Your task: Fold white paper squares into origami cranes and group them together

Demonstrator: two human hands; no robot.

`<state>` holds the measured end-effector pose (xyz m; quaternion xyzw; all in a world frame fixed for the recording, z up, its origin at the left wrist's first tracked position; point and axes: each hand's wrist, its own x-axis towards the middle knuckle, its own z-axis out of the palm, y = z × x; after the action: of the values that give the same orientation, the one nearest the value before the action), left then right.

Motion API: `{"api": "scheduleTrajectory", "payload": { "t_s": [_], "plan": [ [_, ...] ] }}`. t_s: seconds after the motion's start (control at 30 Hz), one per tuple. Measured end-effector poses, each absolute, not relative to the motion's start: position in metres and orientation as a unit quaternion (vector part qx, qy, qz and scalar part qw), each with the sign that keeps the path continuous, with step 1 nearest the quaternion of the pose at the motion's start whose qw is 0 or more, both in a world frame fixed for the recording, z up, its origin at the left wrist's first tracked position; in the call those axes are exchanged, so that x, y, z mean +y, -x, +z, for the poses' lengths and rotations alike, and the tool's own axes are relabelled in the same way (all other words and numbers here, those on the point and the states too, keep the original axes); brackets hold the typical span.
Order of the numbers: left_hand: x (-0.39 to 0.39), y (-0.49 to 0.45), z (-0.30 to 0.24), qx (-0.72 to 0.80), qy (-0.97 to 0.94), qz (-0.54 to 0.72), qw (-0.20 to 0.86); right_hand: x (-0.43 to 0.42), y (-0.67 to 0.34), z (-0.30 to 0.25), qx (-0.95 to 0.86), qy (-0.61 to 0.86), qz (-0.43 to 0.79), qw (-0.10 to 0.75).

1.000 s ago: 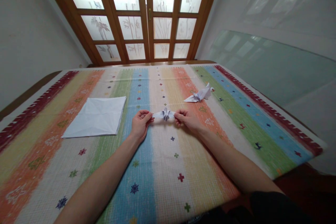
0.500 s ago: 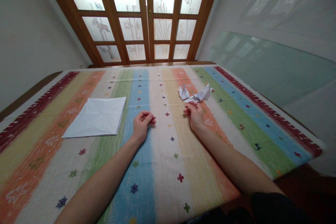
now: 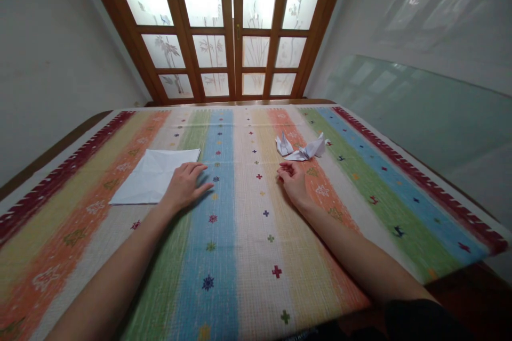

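Observation:
My left hand (image 3: 186,186) is open, thumb and fingers apart, over the right edge of a stack of white square paper (image 3: 140,176). It hides part of that edge, and whether it touches the paper I cannot tell. My right hand (image 3: 293,184) is closed with its fingers curled in, and nothing shows in it. Just beyond its fingertips lie folded white paper cranes, one (image 3: 284,145) standing on the left and another (image 3: 314,147) to its right with its wings spread.
A striped, patterned tablecloth (image 3: 244,256) covers the table. Beyond the far edge stand wooden doors (image 3: 236,82) with frosted panes. A pale glass panel (image 3: 400,101) leans along the right wall.
My left hand has moved left to the paper stack, and its fingers have opened out. My right hand stays near the cranes, fingers still curled. The view has shifted slightly.

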<state>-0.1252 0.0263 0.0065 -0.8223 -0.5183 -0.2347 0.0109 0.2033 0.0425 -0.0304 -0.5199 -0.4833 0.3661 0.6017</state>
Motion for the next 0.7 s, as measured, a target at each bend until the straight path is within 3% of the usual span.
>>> {"api": "scheduleTrajectory", "payload": {
  "t_s": [0.2, 0.37, 0.7],
  "plan": [
    [-0.004, 0.219, -0.015, -0.527, 0.836, -0.153, 0.013, 0.043, -0.201, -0.03, -0.499, 0.531, 0.35, 0.589],
    [-0.009, 0.232, -0.018, -0.535, 0.835, -0.127, 0.004, 0.045, -0.201, -0.03, -0.491, 0.536, 0.362, 0.584],
    [-0.027, 0.21, 0.011, -0.662, 0.708, -0.234, -0.071, 0.041, -0.204, -0.029, -0.432, 0.524, 0.394, 0.62]
  ]
}}
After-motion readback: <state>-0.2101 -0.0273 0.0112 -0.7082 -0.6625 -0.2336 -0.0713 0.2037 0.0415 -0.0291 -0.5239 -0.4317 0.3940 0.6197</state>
